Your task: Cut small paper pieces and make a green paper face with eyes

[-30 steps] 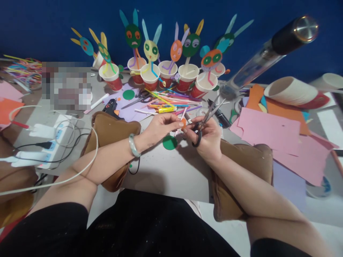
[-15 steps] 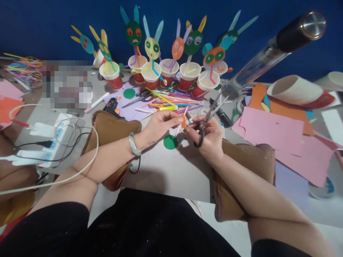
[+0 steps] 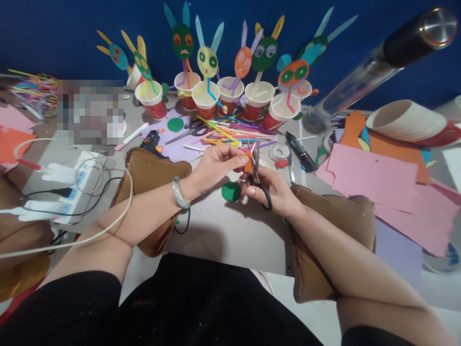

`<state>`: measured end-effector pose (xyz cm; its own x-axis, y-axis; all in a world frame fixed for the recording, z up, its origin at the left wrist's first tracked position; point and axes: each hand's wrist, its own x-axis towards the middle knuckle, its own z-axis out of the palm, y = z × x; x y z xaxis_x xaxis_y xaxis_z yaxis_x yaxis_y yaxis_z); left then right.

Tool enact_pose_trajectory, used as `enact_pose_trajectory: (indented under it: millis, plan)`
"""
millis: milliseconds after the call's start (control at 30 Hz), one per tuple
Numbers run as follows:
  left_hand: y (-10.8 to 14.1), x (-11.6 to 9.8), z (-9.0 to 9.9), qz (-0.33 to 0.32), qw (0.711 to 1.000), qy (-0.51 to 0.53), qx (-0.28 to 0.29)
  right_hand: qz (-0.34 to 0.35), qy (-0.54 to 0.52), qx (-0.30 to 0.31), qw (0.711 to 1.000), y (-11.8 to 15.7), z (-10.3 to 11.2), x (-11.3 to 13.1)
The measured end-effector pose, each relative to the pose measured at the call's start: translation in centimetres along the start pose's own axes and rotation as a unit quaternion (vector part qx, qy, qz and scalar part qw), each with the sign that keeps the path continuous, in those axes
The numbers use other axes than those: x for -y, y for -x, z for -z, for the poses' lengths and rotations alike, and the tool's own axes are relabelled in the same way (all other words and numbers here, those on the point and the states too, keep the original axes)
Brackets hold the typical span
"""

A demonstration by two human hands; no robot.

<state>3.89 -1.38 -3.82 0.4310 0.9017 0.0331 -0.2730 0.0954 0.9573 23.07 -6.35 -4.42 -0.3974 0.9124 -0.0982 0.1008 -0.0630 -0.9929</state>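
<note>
Between the thumb and fingers of my left hand (image 3: 221,166) is a small piece of orange paper (image 3: 248,161). My right hand (image 3: 275,190) grips a pair of scissors (image 3: 256,166) by the black handles. The blades point away from me and lie at the right side of the orange piece, slightly apart. Whether they touch the paper I cannot tell. Just below my fingers a green paper disc (image 3: 231,191) lies on the table. Thin white strips show beneath my hands, partly hidden.
Behind are paper cups (image 3: 150,100) with paper animal faces. Coloured sticks (image 3: 230,133), other scissors (image 3: 187,132), a glue gun (image 3: 150,141), tape (image 3: 279,152) and a black marker (image 3: 299,151) lie nearer. Brown cushions (image 3: 153,168) flank my arms. Pink paper (image 3: 374,173) lies right, a power strip (image 3: 77,185) left.
My right hand has turned the scissors, swinging the blades from pointing right and away to beside the orange paper. My left hand still holds that piece. The view has shifted slightly.
</note>
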Motion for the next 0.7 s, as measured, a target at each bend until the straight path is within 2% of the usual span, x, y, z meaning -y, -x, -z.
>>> enact_pose_trajectory:
  millis: [333,700]
  plan:
    - [0.14,0.01,-0.31,0.002,1.000,-0.004,-0.001,0.001,-0.008,-0.030,1.000,0.20,-0.48,0.23]
    - [0.28,0.07,-0.42,0.011,1.000,-0.006,-0.015,-0.002,0.013,-0.036,0.999,0.13,-0.71,0.36]
